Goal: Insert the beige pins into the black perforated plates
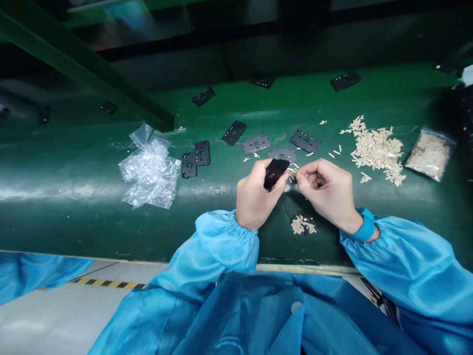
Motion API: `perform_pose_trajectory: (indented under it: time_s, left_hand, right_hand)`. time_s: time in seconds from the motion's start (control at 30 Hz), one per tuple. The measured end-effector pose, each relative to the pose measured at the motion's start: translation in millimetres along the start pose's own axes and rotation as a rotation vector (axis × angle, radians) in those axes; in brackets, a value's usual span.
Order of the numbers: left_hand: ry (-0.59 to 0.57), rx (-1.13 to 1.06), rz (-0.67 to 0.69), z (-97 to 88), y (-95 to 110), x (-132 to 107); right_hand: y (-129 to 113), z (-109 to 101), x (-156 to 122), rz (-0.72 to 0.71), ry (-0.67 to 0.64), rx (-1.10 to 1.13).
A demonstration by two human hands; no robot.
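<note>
My left hand (254, 195) grips the black plate (274, 172), best kept steady; my right hand (328, 191) pinches closed, on what I cannot tell.

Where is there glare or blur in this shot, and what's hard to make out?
In the head view, whitish glare streaks the green work surface at left; in the head view, highlights fleck the clear plastic bags; in the head view, the background along the top is dark and blurred; in the head view, whether the right hand's fingertips grip a piece is unclear.
</note>
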State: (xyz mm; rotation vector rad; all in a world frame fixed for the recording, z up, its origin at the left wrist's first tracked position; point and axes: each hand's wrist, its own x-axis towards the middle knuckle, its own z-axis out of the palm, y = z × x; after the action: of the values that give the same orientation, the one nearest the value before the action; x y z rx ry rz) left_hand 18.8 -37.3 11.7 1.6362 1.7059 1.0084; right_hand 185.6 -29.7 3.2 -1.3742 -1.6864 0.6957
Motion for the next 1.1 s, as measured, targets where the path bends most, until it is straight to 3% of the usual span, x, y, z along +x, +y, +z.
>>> perform_pose_trajectory:
  time_s: [0.13, 0.4, 0.57, 0.67, 0.83, 0.97, 1.1]
  left_hand:
    - [-0.089, -0.061, -0.020, -1.0, -0.3, 3.3]
    - [-0.116, -0.153, -0.077, 0.0, -8.1, 11.2]
    - [-0.006, -0.128, -0.019, -5.8, -17.6, 20.2]
    - [-0.067, -0.109, 0.001, -9.5, -23.2, 22.8]
    - [-0.154, 0.041, 0.090, -12.9, -25.2, 23.0]
    - [-0.243, 0.008, 0.180, -13.8, -21.0, 20.7]
    - [-0.258, 0.104, 0.268, -11.3, -19.8, 16.1]
  right_hand:
    - [-1.3, -0.7, -1.5, -0.046, -0.042, -0.005]
    - [-1.6, -1.1, -4.4, -0.097, -0.087, -0.020]
    - [4.2, -4.6, 2.3, 0.046, -0.094, 0.076]
    - [7.9, -8.2, 7.2, 0.083, -0.165, 0.096]
    - [9.7, -12.8, 9.3, -0.030, -0.277, 0.053]
    - [9.9, -14.3, 9.2, -0.101, -0.319, 0.022]
    - [9.1, -15.8, 9.6, -0.165, -0.342, -0.027]
